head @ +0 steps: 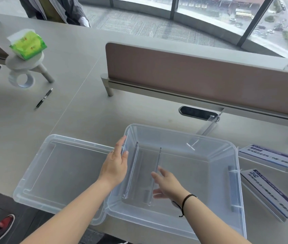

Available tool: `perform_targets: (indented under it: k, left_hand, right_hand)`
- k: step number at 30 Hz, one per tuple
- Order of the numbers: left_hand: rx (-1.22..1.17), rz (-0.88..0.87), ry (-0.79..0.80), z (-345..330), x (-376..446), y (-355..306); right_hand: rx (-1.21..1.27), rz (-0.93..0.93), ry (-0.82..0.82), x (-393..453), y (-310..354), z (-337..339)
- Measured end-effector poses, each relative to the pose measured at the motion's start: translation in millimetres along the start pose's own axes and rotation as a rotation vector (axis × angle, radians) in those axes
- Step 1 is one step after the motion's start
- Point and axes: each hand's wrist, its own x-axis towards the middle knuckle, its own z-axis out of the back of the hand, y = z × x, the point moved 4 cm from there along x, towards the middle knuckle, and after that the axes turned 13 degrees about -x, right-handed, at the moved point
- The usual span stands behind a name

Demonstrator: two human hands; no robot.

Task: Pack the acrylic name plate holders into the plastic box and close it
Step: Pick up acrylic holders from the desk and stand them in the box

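Observation:
A clear plastic box (234,173) stands open on the desk in front of me. Its clear lid (63,166) lies flat just left of it. Inside the box, at its left side, a clear acrylic name plate holder (139,173) stands on edge. My left hand (115,164) rests at the box's left wall, fingers apart, touching the holder's left sheet. My right hand (167,184) is inside the box with fingers spread beside the holder's right sheet. More holders with printed cards lie right of the box: one (270,158) further back, one (272,194) nearer.
A brown desk divider (201,74) runs behind the box, with a cable slot (197,112) below it. A clear holder (210,125) leans near the slot. At the far left are a green tissue pack (27,44), a tape roll (22,80) and a pen (44,98).

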Motion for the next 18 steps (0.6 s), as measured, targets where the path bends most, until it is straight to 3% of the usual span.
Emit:
perform_targets:
  k: [18]
  left_hand:
    - [-0.044, -0.023, 0.009, 0.4, 0.4, 3.9]
  right_hand:
    - [-0.010, 0.017, 0.016, 14.9, 22.0, -29.6]
